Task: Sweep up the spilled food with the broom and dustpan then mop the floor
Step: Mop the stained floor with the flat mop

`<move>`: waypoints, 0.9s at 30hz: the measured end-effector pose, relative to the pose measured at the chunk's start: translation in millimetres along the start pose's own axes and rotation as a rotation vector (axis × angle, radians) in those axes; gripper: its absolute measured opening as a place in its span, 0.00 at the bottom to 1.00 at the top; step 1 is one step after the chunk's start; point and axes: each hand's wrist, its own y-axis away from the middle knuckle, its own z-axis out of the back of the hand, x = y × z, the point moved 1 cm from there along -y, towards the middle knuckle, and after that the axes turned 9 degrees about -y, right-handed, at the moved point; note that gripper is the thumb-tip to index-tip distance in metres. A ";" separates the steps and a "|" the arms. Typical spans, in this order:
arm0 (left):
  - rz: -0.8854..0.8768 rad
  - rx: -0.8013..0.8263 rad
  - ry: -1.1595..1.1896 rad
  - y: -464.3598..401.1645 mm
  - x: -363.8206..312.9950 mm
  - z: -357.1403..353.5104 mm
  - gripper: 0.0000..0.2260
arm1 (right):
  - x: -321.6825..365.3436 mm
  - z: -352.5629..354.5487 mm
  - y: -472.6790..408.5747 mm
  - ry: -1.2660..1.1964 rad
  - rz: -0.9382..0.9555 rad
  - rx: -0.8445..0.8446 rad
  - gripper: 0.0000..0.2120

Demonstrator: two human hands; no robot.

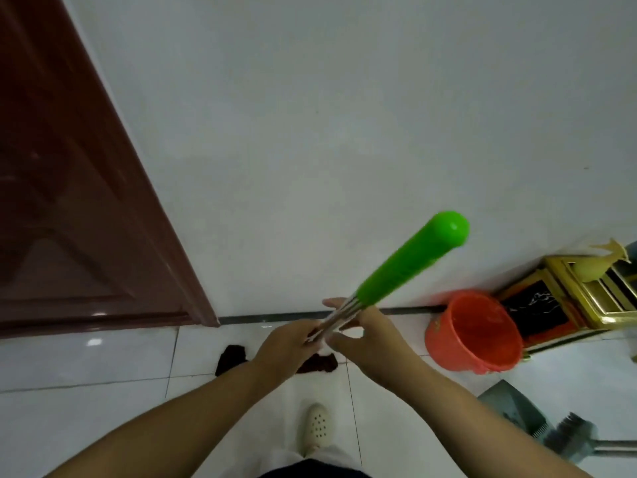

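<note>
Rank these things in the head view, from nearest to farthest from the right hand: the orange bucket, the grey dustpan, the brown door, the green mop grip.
From the right hand, which holds the mop pole:
1. Green mop grip, just above the hand.
2. Orange bucket, on the floor to the right.
3. Grey dustpan, lower right, beside the broom.
4. Brown door, far left.

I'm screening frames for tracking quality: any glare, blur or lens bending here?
Head view: glare spots on the floor tiles and the door; the mop handle and both hands look soft; wide-angle bending slants the door edge; lighting is dim and even.
</note>
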 end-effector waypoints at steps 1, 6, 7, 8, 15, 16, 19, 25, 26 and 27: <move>0.022 0.002 0.000 -5.4 -0.5 5.9 0.08 | 6.6 1.8 -9.0 0.025 0.040 -0.013 0.15; 0.067 -0.044 -0.058 -42.1 -4.5 37.1 0.03 | 39.4 25.6 -55.6 0.174 0.212 -0.080 0.10; 0.073 -0.054 -0.052 -48.6 -5.3 42.2 0.02 | 45.2 30.7 -62.8 0.187 0.243 -0.082 0.10; 0.079 -0.069 -0.041 -55.0 -6.4 46.9 0.03 | 50.7 35.5 -69.5 0.198 0.273 -0.080 0.11; 0.162 -0.119 0.018 -99.7 4.6 66.0 0.02 | 72.4 49.2 -128.1 0.259 0.338 -0.022 0.12; 0.208 -0.119 0.045 -106.0 7.7 64.1 0.03 | 69.8 46.2 -138.7 0.275 0.323 -0.003 0.12; 0.310 -0.173 0.112 -121.3 14.5 58.0 0.05 | 59.9 35.2 -166.5 0.270 0.288 0.018 0.12; 0.416 -0.313 0.163 -150.2 26.0 62.0 0.09 | 67.7 25.0 -217.5 0.279 0.303 0.026 0.06; 0.433 -0.316 0.170 -155.3 27.8 65.5 0.09 | 70.4 23.3 -225.1 0.278 0.302 0.031 0.05; 0.447 -0.319 0.175 -160.6 29.1 70.3 0.09 | 72.8 21.4 -233.1 0.275 0.303 0.032 0.05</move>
